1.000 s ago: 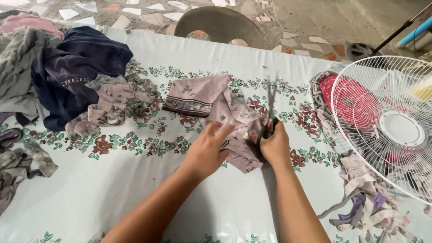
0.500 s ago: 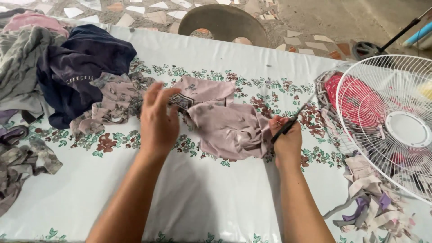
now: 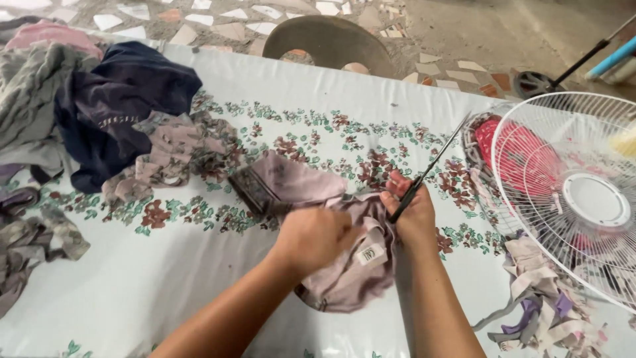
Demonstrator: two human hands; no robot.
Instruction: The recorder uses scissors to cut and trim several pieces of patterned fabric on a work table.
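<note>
A mauve garment (image 3: 344, 272) with a white label lies bunched on the floral tablecloth (image 3: 199, 292) in front of me. My left hand (image 3: 315, 238) grips its fabric near the middle. My right hand (image 3: 409, 215) holds dark scissors (image 3: 430, 169), blades closed and pointing up to the right, and its fingers also pinch the garment's edge. A patterned sleeve of the garment (image 3: 278, 182) stretches to the left.
A heap of clothes, with a navy garment (image 3: 112, 113) and a flowered one (image 3: 169, 156), lies at the left. A white fan (image 3: 576, 192) stands at the right over a red basket (image 3: 493, 142). Fabric strips (image 3: 543, 298) lie at the lower right. A brown chair (image 3: 328, 36) stands beyond the table.
My left hand has come from the sleeve at the left down onto the garment's middle and closed on it. The garment has been pulled towards me and turned, showing its label.
</note>
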